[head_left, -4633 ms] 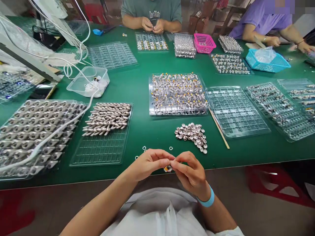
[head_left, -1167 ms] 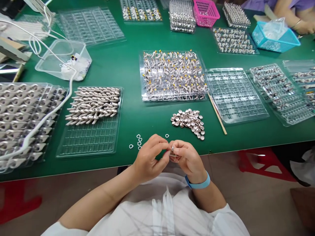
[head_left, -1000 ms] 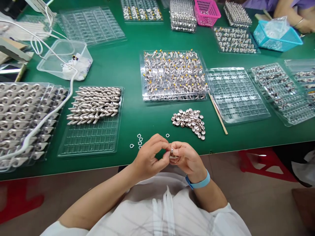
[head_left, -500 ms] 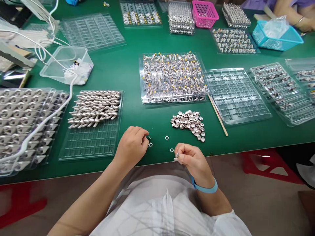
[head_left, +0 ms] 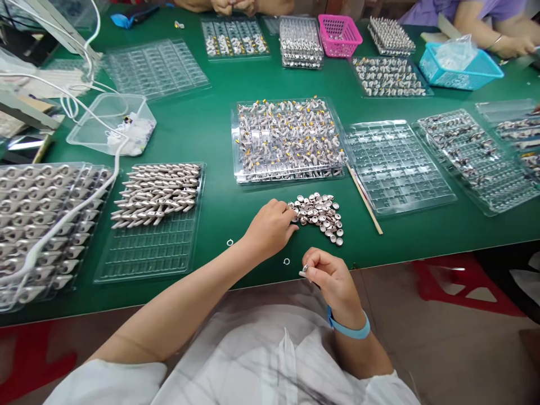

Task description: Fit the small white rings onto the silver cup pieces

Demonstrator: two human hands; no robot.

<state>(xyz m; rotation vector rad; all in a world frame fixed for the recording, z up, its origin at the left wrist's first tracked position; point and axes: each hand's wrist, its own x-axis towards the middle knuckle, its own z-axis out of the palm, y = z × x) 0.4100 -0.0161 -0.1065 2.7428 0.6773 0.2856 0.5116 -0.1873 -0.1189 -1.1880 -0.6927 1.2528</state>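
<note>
While the right hand [head_left: 331, 275] is staying at the near edge of the green counter [head_left: 219, 126], closed on a small metal part [head_left: 304, 270] pinched at its fingertips, the left hand [head_left: 270, 228] is now reaching across to the pile of small metal caps [head_left: 318, 214]. Half a second ago that left hand was lying further left, on the loose white rings; now its curled fingers are touching the pile's left edge, and whether they are gripping a cap cannot be told. One ring [head_left: 230, 243] is lying exposed left of the left wrist, another ring [head_left: 287, 261] is sitting between the two hands. Beyond the pile a clear tray of parts with yellow tips [head_left: 287, 140] is resting, a wooden stick [head_left: 365, 199] is lying along its right, beside an empty blister tray [head_left: 394, 166]. Left of the hands, a half-filled tray of silver shells [head_left: 156, 194] is sitting. Across the counter, other people's hands are working near a pink basket [head_left: 340, 35] and a blue basket [head_left: 462, 70].
</note>
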